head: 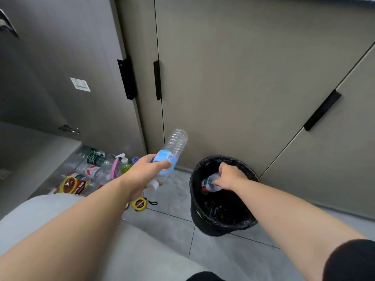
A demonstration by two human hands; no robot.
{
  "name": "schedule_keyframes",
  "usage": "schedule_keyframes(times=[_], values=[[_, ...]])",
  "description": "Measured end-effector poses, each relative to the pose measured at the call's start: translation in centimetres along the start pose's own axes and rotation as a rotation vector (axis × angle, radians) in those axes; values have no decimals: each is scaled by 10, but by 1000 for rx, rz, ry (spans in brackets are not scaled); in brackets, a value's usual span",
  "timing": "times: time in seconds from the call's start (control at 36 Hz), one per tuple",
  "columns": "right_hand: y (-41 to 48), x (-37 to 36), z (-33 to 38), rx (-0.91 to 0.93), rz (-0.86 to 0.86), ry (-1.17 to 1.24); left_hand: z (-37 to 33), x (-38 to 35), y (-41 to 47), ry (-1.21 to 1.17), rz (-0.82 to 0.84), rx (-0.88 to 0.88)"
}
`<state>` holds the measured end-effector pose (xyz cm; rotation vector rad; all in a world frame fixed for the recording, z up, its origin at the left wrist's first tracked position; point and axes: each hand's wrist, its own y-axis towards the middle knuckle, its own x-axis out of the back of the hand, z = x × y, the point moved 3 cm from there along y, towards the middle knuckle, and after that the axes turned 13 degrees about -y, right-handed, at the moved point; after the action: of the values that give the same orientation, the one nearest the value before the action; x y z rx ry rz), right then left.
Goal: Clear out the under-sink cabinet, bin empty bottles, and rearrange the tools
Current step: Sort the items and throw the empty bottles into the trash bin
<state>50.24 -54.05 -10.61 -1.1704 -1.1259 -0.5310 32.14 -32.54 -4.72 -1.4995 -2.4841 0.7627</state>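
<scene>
Grey tiled floor (223,258) by cabinet doors (243,78), black bin (205,226) centre frame.
Fingers of the left hand (142,171) grasp a blue-labelled bottle (174,147) left of the bin; fingers of the right hand (229,176) grasp a red-labelled bottle (209,183) inside it.

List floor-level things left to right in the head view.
Red-and-yellow-label bottle → pink-trigger spray bottle → blue-label water bottle gripped by the left hand → black bin, where the right hand holds a red-label bottle.

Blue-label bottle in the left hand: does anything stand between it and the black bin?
Only the right hand, holding a second bottle at the bin mouth. Nothing else visible lies between the blue-label bottle and it.
</scene>
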Motion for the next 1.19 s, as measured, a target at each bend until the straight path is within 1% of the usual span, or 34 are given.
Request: schedule_keyframes(times=[0.11,0.17,0.31,0.44,0.53,0.58,0.64,0.67,0.72,0.75,0.81,0.83,0.92,1.0,1.08,1.19], values=[[14,-18,13,-29,-51,-18,4,8,8,11,-115,-55],[21,-26,19,-26,-63,-16,2,10,10,12,-139,-80],[35,-42,28,5,-64,56,-4,12,10,-90,-106,-75],[41,-53,29,31,-18,124,-8,11,16,-97,-85,-112],[42,-49,26,13,-7,135,-9,9,18,-81,-66,-127],[39,-35,25,-9,-83,188,-11,8,18,-60,-83,-152],[31,-12,27,-9,-254,290,-15,6,16,-26,-129,-180],[24,2,29,26,-362,324,-17,5,14,-6,-150,-193],[6,29,39,195,-532,342,-21,3,11,31,-165,-222],[-5,42,46,315,-565,325,-22,2,9,42,-160,-242],[-26,62,61,532,-557,250,-27,-2,5,37,-129,-289],[-35,69,68,605,-541,206,-29,-5,3,26,-104,-313],[-50,81,85,697,-486,150,-34,-15,-2,9,-9,-375],[-55,89,92,687,-504,163,-37,-20,-6,-13,34,-399],[-51,95,82,622,-464,287,-36,-22,-7,-66,49,-377],[-39,93,48,466,-367,389,-32,-14,-4,19,-82,-363]])
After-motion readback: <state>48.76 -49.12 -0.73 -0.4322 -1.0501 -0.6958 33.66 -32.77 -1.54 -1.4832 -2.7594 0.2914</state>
